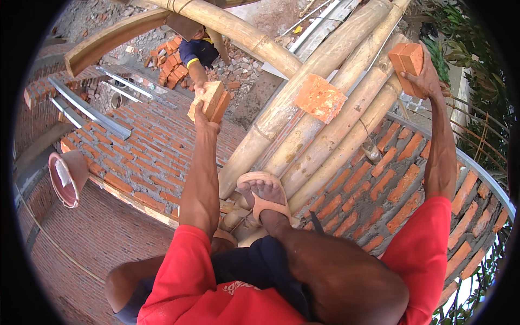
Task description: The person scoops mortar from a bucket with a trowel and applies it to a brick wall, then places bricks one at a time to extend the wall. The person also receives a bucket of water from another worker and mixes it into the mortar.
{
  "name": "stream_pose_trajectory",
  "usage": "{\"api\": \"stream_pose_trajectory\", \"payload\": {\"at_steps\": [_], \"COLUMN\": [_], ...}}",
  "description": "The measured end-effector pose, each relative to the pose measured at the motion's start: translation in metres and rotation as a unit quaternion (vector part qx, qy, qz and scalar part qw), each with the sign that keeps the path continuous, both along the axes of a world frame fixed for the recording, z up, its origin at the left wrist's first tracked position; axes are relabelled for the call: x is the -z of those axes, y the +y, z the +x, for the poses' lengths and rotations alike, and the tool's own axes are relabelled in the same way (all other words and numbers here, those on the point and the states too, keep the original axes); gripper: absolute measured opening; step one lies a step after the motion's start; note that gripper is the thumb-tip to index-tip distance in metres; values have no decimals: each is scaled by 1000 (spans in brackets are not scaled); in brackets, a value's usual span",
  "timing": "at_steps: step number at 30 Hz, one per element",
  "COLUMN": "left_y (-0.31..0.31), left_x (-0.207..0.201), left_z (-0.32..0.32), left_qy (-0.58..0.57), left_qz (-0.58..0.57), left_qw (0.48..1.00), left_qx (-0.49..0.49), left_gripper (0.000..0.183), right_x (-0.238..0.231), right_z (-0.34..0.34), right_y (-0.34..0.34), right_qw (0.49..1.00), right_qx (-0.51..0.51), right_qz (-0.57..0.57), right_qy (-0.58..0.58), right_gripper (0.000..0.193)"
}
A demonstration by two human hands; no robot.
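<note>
My left arm reaches forward and down, and my left hand grips the near end of a pair of orange bricks. A co-worker's hand is on the far side of the same pair. Out to the right, my right hand is closed round another pair of bricks, held above the end of the bamboo poles. Between my hands, a rough-faced brick lies on the bamboo poles. My fingers are partly hidden behind the bricks on both sides.
My sandalled foot rests on the bamboo. Brick walls with grey mortar run on both sides. A pink bucket hangs at the left. Below are the co-worker, a brick pile and metal channels. A thick bamboo pole crosses ahead.
</note>
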State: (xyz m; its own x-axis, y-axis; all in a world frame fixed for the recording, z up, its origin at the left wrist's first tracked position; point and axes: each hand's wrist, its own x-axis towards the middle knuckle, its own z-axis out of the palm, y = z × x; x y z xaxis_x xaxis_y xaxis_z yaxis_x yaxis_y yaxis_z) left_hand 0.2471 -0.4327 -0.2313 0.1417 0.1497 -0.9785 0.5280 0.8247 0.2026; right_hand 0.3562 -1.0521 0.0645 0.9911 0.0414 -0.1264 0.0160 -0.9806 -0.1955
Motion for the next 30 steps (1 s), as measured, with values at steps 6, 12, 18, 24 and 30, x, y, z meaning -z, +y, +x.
{"api": "stream_pose_trajectory", "payload": {"at_steps": [6,12,18,24,30], "left_y": [16,50,33,-64,-209], "left_x": [13,-59,-209,-324,-331], "left_z": [-51,-43,9,23,25], "left_qy": [-115,-184,-357,-523,-511], "left_qz": [43,130,271,131,-25], "left_qw": [991,974,876,763,731], "left_qx": [-46,24,178,357,451], "left_gripper": [65,56,64,82,84], "right_x": [-1,-6,-8,-33,-25], "right_z": [-4,-19,-102,-136,-209], "right_y": [5,48,278,353,258], "right_qw": [999,984,969,959,804], "right_qx": [-16,14,-152,-123,306], "right_qz": [-32,-173,53,-19,452], "right_qy": [21,-37,-185,-255,-234], "right_gripper": [108,131,93,90,114]}}
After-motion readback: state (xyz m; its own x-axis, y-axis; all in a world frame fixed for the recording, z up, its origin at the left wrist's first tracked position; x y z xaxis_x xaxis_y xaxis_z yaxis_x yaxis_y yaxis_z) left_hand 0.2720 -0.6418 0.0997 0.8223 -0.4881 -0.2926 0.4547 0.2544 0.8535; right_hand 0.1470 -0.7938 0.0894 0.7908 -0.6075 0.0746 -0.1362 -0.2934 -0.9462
